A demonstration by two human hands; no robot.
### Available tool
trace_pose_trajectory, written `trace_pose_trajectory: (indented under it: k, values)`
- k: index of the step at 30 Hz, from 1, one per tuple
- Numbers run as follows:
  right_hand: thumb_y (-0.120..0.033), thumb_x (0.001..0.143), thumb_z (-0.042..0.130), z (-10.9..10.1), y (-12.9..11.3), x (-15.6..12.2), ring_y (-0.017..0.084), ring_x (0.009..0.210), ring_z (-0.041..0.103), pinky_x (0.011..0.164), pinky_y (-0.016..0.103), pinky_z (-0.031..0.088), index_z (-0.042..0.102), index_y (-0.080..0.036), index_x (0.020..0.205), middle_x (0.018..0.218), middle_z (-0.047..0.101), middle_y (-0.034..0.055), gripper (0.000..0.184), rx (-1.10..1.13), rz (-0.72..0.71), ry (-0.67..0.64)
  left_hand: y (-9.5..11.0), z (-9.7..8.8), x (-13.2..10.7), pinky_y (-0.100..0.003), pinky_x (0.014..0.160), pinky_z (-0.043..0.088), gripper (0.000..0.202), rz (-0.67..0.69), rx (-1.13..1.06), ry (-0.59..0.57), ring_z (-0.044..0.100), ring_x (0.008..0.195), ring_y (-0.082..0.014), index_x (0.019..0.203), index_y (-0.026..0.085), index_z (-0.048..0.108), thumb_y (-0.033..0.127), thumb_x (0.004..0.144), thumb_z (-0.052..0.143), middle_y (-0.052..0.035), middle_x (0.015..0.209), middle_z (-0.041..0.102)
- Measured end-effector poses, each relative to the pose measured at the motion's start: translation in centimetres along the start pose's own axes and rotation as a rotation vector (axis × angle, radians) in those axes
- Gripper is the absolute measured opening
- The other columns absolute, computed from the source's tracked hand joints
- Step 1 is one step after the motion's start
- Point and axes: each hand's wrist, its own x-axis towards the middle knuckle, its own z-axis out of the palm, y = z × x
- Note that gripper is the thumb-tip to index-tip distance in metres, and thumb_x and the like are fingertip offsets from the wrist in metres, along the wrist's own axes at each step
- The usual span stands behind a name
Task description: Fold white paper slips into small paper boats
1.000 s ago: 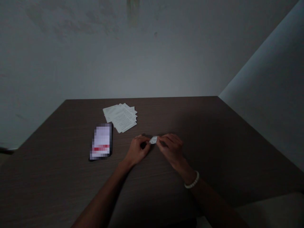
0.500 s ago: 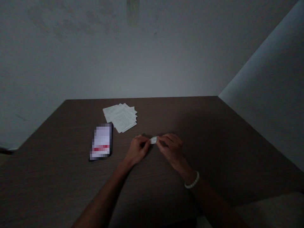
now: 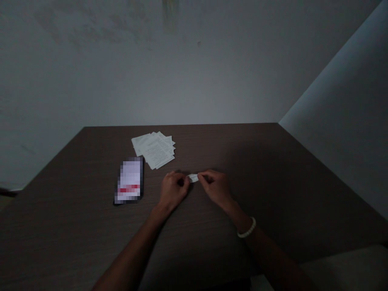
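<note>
A small piece of white paper (image 3: 193, 178) is pinched between my two hands, low over the middle of the table. My left hand (image 3: 174, 188) has thumb and fingers closed on its left end. At the right end, the fingertips of my right hand (image 3: 216, 185) pinch the paper's edge. Whether the paper is folded or rolled I cannot tell, as the fingers cover its ends. A beaded white bracelet (image 3: 247, 228) circles my right wrist.
Several printed paper sheets (image 3: 156, 149) lie fanned in a pile beyond my left hand. Left of that hand is a phone (image 3: 129, 180) with its screen lit and blurred out. The brown table (image 3: 206, 139) meets a stained wall (image 3: 212, 72) at its back edge.
Both hands have shifted slightly left with the paper. My right hand's fingers have drawn closer together, and the paper shows a changed, more pointed outline. The pile and phone have stayed put.
</note>
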Motion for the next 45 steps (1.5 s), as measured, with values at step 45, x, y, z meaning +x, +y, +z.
trace_pose_trajectory:
  k: [45]
  values:
    - [-0.028, 0.089, 0.059, -0.4, 0.4, 0.0, 0.013, 0.067, 0.063, 0.064, 0.025, 0.047, 0.074, -0.023, 0.088, 0.078, 0.071, 0.0020, 0.016, 0.133, -0.078, -0.118, 0.2, -0.2, -0.9, -0.031, 0.072, 0.049, 0.018, 0.384, -0.019, 0.080, 0.058, 0.081, -0.0188, 0.093, 0.016, 0.069, 0.019, 0.090, 0.051, -0.0083, 0.087, 0.066]
